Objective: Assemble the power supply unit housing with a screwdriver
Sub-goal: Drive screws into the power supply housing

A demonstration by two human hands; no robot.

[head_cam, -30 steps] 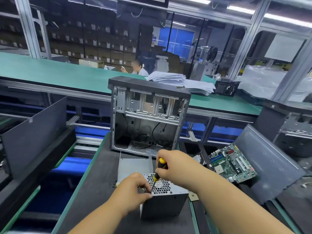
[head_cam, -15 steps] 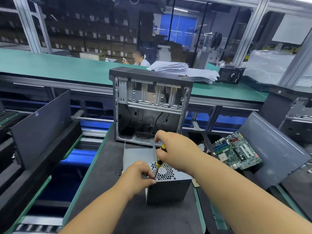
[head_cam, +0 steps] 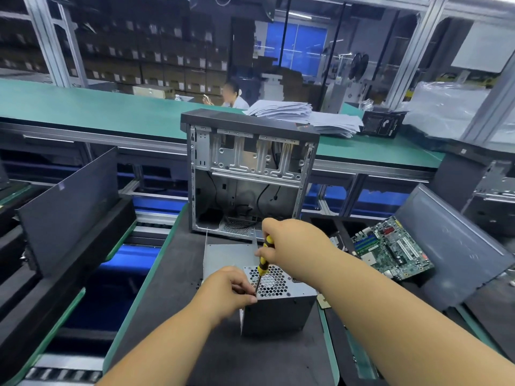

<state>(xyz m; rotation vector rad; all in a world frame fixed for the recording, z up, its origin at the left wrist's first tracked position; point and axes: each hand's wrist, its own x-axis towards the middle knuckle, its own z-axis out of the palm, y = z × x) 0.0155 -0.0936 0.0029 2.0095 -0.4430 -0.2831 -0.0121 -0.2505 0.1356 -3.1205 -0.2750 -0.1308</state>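
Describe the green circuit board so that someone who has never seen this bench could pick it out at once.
Start at the open, upright grey metal computer case at the far end of the dark work mat. To the right of it a flat dark grey side panel lies tilted, and the green circuit board rests against its left edge. It is the only green, component-covered part there; its neighbours are plain grey metal.

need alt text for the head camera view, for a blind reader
A right hand holds a yellow-and-black screwdriver tip-down on a grey metal power supply box, while the left hand pinches beside its tip. An open computer case stands behind.
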